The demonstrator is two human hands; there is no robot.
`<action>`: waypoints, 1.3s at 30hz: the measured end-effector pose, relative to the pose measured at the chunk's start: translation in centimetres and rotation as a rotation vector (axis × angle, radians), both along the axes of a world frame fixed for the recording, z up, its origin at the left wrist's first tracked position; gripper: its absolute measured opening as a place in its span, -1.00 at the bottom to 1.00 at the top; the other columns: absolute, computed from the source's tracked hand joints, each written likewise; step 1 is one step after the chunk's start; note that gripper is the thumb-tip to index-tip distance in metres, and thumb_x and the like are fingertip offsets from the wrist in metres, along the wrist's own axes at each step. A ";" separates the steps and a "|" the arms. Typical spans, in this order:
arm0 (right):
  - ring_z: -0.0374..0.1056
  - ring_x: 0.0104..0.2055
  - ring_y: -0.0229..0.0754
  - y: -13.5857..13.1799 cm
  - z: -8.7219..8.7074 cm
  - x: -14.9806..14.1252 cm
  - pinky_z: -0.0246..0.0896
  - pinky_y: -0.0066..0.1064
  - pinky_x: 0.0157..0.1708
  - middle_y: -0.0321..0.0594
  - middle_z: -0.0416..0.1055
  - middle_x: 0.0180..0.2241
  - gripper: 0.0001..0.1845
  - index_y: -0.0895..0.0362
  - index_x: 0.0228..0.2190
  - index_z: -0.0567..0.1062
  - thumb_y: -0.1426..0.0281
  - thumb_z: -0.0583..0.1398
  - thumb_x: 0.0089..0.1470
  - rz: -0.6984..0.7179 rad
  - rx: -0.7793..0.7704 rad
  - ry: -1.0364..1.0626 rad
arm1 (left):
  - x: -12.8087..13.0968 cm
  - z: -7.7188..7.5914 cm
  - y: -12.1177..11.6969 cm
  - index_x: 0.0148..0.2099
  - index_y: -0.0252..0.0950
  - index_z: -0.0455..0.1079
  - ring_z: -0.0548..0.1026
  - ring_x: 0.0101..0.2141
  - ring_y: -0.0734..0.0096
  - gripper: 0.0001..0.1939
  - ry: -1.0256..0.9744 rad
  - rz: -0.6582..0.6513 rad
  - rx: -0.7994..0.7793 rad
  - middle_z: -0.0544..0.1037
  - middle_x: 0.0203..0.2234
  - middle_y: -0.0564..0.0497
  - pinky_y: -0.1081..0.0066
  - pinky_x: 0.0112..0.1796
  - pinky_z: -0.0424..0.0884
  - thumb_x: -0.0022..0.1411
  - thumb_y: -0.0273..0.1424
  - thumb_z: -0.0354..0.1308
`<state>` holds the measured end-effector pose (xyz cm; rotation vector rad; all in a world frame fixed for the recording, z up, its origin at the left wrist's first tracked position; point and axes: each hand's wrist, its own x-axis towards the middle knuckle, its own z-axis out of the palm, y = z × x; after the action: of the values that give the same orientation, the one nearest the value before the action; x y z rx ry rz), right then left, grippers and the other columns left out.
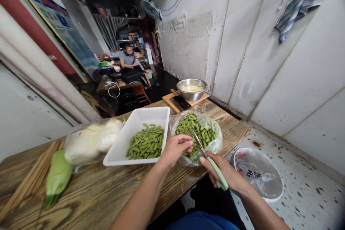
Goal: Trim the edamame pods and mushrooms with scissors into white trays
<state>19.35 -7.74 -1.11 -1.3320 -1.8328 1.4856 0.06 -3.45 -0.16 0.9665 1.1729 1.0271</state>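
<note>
My right hand [221, 169] grips a pair of scissors [212, 161] with pale green handles, blades pointing up and to the left. My left hand [176, 148] has its fingers curled together beside the blades; whatever they hold, if anything, is hidden. Both hands are over the near side of a clear plastic bag [217, 140] full of green soybean pods [198, 125]. To the left, a white plastic tray [140, 115] holds more soybean pods [148, 142], heaped toward its near right part.
On the wooden table [107, 190] lie a green gourd-like vegetable [58, 174], wooden sticks [35, 176] and a bagged pale vegetable [91, 140]. Behind are a cleaver [181, 102], a cutting board [169, 99] and a steel bowl [192, 95]. A lined bin [258, 174] stands right; a person [129, 61] sits farther back.
</note>
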 end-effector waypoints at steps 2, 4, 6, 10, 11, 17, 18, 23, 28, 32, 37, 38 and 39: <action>0.24 -0.66 -0.29 -0.1 0.1 0.0 0.18 -0.47 -0.59 -0.43 0.24 -0.68 -0.38 0.09 -0.39 0.27 -0.24 -0.02 0.17 0.022 -0.014 0.054 | 0.1 0.0 0.1 -0.33 -0.33 0.44 0.59 -0.38 0.40 -0.68 -0.149 0.039 -0.037 0.62 -0.42 -0.05 0.40 -0.27 0.50 -0.08 -0.36 0.49; 0.26 -0.61 -0.28 -0.1 0.2 -0.1 0.23 -0.43 -0.52 -0.42 0.26 -0.64 -0.32 0.10 -0.33 0.29 -0.28 -0.06 0.15 0.048 -0.025 0.095 | 0.3 0.0 0.0 -0.33 -0.33 0.43 0.59 -0.34 0.43 -0.64 -0.245 0.072 -0.043 0.61 -0.39 -0.02 0.47 -0.29 0.49 -0.13 -0.37 0.52; 0.25 -0.61 -0.27 -0.2 0.3 -0.1 0.22 -0.42 -0.51 -0.42 0.26 -0.63 -0.29 0.11 -0.30 0.29 -0.29 -0.08 0.14 0.046 -0.030 0.100 | 0.6 -0.1 -0.1 -0.33 -0.35 0.45 0.53 -0.43 0.55 -0.63 -0.292 0.122 -0.041 0.56 -0.46 0.06 0.57 -0.40 0.43 -0.16 -0.39 0.54; 0.22 -0.62 -0.29 -0.4 0.3 -0.3 0.19 -0.43 -0.51 -0.43 0.24 -0.64 -0.34 0.10 -0.36 0.27 -0.27 -0.06 0.16 0.026 0.003 0.085 | 1.4 0.0 -0.7 -0.33 -0.35 0.45 0.52 -0.47 0.58 -0.70 -0.375 0.205 -0.079 0.53 -0.51 0.09 0.56 -0.36 0.48 -0.08 -0.45 0.50; 0.22 -0.62 -0.30 -0.5 0.3 -0.4 0.18 -0.44 -0.52 -0.43 0.24 -0.64 -0.35 0.10 -0.37 0.26 -0.26 -0.06 0.17 0.032 0.010 0.089 | 1.6 0.2 -0.9 -0.34 -0.35 0.44 0.55 -0.45 0.55 -0.72 -0.381 0.218 -0.086 0.55 -0.50 0.07 0.54 -0.31 0.51 -0.05 -0.48 0.49; 0.20 -0.64 -0.29 -0.6 0.5 -0.5 0.16 -0.44 -0.54 -0.43 0.22 -0.67 -0.31 0.10 -0.36 0.28 -0.29 -0.08 0.15 0.047 0.026 0.110 | 2.2 0.4 -1.4 -0.38 -0.35 0.41 0.60 -0.42 0.49 -0.76 -0.364 0.304 -0.094 0.58 -0.49 0.04 0.50 -0.28 0.55 -0.02 -0.51 0.45; 0.20 -0.65 -0.29 -0.6 0.5 -0.5 0.16 -0.44 -0.55 -0.44 0.22 -0.68 -0.31 0.10 -0.36 0.28 -0.29 -0.08 0.14 0.048 0.027 0.110 | 2.2 0.3 -1.4 -0.38 -0.35 0.41 0.60 -0.42 0.49 -0.74 -0.354 0.306 -0.083 0.58 -0.49 0.04 0.51 -0.28 0.55 -0.04 -0.50 0.47; 0.20 -0.67 -0.29 -0.5 0.4 -0.5 0.15 -0.45 -0.58 -0.45 0.20 -0.70 -0.34 0.08 -0.41 0.25 -0.28 -0.06 0.14 0.038 0.023 0.093 | 2.4 -0.1 -1.5 -0.40 -0.35 0.40 0.59 -0.45 0.49 -0.64 -0.347 0.314 -0.029 0.57 -0.52 0.06 0.50 -0.31 0.55 -0.16 -0.41 0.53; 0.20 -0.68 -0.31 -0.5 0.6 -0.4 0.15 -0.47 -0.61 -0.46 0.19 -0.71 -0.38 0.07 -0.44 0.23 -0.25 -0.01 0.16 0.033 0.025 0.084 | 2.5 -0.1 -1.8 -0.40 -0.34 0.38 0.58 -0.47 0.47 -0.58 -0.346 0.325 -0.006 0.57 -0.53 0.03 0.48 -0.33 0.54 -0.24 -0.36 0.55; 0.15 -0.76 -0.33 -0.5 0.6 -0.5 0.03 -0.52 -0.73 -0.49 0.15 -0.75 -0.38 0.06 -0.46 0.22 -0.25 0.01 0.14 0.014 -0.012 0.065 | 2.8 -0.6 -2.0 -0.39 -0.32 0.38 0.58 -0.45 0.43 -0.59 -0.295 0.288 0.009 0.56 -0.51 0.03 0.42 -0.30 0.55 -0.21 -0.32 0.53; 0.19 -0.73 -0.31 -0.3 0.6 -0.3 0.07 -0.51 -0.69 -0.48 0.18 -0.73 -0.35 0.07 -0.42 0.23 -0.29 -0.01 0.11 -0.002 -0.049 0.107 | -0.5 -1.3 -1.1 -0.34 -0.30 0.38 0.54 -0.48 0.39 -0.64 -0.047 0.465 0.130 0.54 -0.53 0.03 0.35 -0.33 0.51 -0.12 -0.22 0.41; 0.22 -0.70 -0.30 -0.3 0.6 -0.2 0.13 -0.49 -0.64 -0.46 0.21 -0.70 -0.34 0.07 -0.40 0.24 -0.29 -0.02 0.12 -0.008 -0.057 0.135 | -1.9 -1.1 -0.8 -0.32 -0.28 0.39 0.53 -0.48 0.37 -0.68 0.093 0.564 0.202 0.53 -0.53 0.04 0.33 -0.32 0.50 -0.07 -0.22 0.36; 0.25 -0.66 -0.28 -0.3 0.7 0.0 0.18 -0.46 -0.59 -0.44 0.24 -0.67 -0.34 0.08 -0.38 0.24 -0.29 -0.02 0.12 -0.012 -0.068 0.163 | -3.4 -0.9 -0.6 -0.28 -0.27 0.41 0.53 -0.43 0.33 -0.72 0.276 0.661 0.284 0.55 -0.48 0.02 0.29 -0.27 0.50 -0.02 -0.24 0.31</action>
<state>19.37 -8.00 -0.43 -1.2122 -1.6834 1.6123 -3.39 -4.06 -1.06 0.9801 1.6661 1.6558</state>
